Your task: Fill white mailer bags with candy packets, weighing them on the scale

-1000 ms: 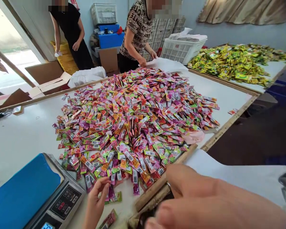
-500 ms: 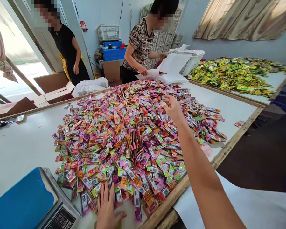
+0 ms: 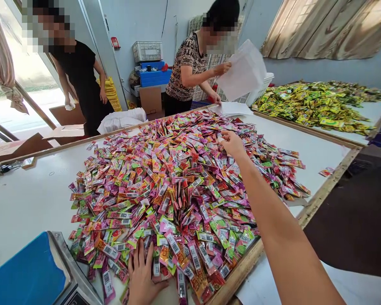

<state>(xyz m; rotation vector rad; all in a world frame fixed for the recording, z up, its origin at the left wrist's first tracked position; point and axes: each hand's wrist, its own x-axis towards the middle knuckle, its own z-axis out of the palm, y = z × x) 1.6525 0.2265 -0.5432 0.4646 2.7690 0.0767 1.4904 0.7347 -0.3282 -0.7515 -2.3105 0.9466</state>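
Observation:
A broad heap of small pink, green and orange snack packets point(image 3: 165, 169), many printed with barcodes, covers the middle of the white table. My left hand point(image 3: 142, 271) lies flat at the near edge of the heap, fingers stretched over the packets. Reaching to the far right part of the heap, my right hand point(image 3: 233, 144) has its thumb and fingers drawn together. Something small and whitish shows at those fingertips; what it is I cannot make out. Left of my left hand stands a scale point(image 3: 79, 279) with a blue top point(image 3: 25, 271).
A wooden edge point(image 3: 330, 180) borders the table. Beyond the heap a person point(image 3: 187, 63) handles white sheets point(image 3: 241, 72); another person point(image 3: 79, 80) stands by cardboard boxes point(image 3: 66, 130) at left. Yellow-green packets point(image 3: 311, 106) are piled on a second table at right.
The person across the table has lifted a white sheet higher. The person at left has shifted and holds something white. My right hand stays over the far heap; my left hand remains flat.

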